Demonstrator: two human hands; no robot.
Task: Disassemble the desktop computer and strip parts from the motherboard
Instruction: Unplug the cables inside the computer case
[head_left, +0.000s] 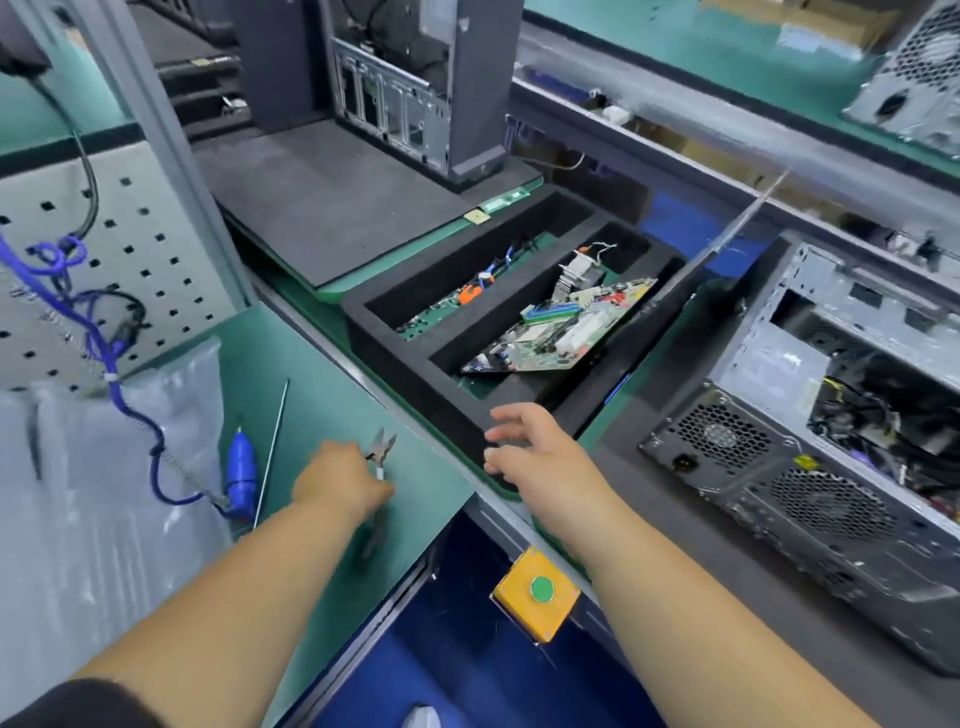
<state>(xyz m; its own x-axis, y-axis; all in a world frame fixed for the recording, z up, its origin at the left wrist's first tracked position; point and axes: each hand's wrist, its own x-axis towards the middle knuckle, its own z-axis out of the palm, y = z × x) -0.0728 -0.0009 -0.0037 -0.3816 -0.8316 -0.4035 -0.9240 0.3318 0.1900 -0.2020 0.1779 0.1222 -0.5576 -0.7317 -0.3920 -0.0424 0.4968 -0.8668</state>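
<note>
Here the left hand grasps small steel cutting pliers while the loose-fingered right hand touches the black foam tray holding the green motherboard beyond; a careless tug could tip it out.

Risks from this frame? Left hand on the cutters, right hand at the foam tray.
1. The motherboard lies tilted in the foam tray, one edge propped on a divider; if the right hand jolts the tray, it may slide.
2. The left hand holds the cutters tips outward, toward the right hand; a quick reach could nick it.
3. The blue cord trails near the left arm and might snag.
</note>
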